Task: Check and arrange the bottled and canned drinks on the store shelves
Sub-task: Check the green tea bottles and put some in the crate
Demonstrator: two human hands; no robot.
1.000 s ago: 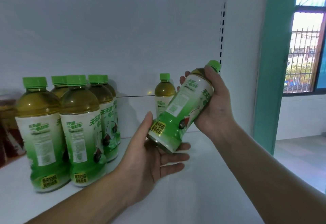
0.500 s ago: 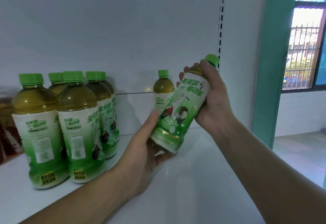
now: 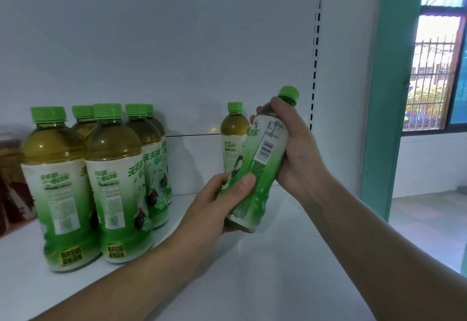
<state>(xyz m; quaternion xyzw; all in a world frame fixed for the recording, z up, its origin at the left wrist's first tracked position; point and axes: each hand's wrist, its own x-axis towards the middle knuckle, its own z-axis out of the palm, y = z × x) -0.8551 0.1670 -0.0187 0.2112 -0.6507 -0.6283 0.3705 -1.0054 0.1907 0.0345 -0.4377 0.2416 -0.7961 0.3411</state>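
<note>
I hold a green-capped tea bottle (image 3: 262, 166) tilted above the white shelf (image 3: 265, 270), cap up and to the right, its barcode facing me. My right hand (image 3: 298, 154) grips its upper half near the neck. My left hand (image 3: 214, 209) is wrapped round its lower half, thumb across the label. A cluster of several matching bottles (image 3: 113, 184) stands upright at the shelf's left. A single bottle (image 3: 233, 136) stands at the back, partly hidden behind the held one.
Dark reddish drinks (image 3: 12, 181) sit at the far left edge. The white back panel (image 3: 164, 63) ends at a slotted upright (image 3: 314, 68). A teal door frame (image 3: 386, 93) and a barred window lie to the right.
The bottle has been turned about its axis, so the barcode side now faces me. My left hand went from an open palm under the base to a grip round the lower half.
</note>
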